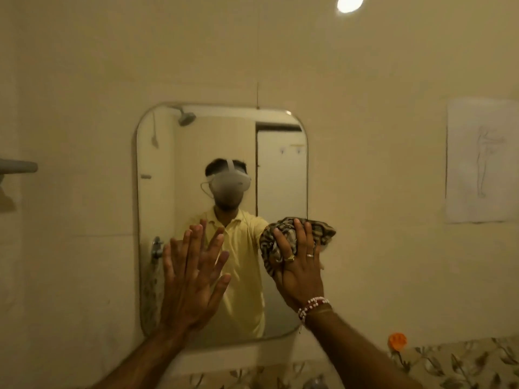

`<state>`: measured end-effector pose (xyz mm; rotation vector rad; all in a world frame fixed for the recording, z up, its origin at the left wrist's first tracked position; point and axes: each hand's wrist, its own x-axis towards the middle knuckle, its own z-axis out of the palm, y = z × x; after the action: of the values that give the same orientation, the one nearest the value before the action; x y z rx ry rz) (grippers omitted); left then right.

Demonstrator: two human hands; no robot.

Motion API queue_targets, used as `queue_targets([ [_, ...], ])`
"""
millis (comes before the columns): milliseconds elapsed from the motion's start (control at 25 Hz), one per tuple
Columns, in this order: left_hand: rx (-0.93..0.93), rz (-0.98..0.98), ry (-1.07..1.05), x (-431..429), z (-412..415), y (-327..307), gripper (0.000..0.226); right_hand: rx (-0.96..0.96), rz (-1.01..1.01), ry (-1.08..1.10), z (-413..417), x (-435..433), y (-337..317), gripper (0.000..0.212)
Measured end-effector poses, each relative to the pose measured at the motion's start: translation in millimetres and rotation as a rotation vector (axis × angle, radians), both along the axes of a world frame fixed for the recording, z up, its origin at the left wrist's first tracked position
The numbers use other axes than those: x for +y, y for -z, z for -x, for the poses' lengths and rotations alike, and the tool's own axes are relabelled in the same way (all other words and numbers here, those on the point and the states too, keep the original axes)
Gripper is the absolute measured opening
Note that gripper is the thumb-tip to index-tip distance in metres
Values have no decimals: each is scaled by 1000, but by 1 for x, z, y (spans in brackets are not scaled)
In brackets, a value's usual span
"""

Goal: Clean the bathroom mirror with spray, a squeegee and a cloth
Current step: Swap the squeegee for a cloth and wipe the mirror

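The right hand [302, 265] presses a bunched cloth [283, 237] on the mirror's [224, 141] right edge; the left hand [191, 279] rests flat, holding nothing. Overlapping, evenly pressed strokes should avoid streaks.

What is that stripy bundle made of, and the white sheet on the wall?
The stripy bundle in the right hand looks like soft woven cloth, matt: it bunches into folds. The white sheet looks like thin matt paper, with a faint line drawing on it.
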<state>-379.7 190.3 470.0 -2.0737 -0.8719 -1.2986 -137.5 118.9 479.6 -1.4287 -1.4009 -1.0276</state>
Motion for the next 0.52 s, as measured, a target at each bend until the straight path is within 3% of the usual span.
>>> queue_targets([
  [160, 43, -156, -8, 10, -9, -90, 71, -5, -98, -21, -1, 7, -128, 60],
  [280, 2, -236, -23, 10, -7, -157, 71, 62, -138, 32, 3, 9, -206, 60],
  [520, -38, -279, -102, 28, 47, -211, 77, 113, -165, 59, 53, 29, -230, 63],
])
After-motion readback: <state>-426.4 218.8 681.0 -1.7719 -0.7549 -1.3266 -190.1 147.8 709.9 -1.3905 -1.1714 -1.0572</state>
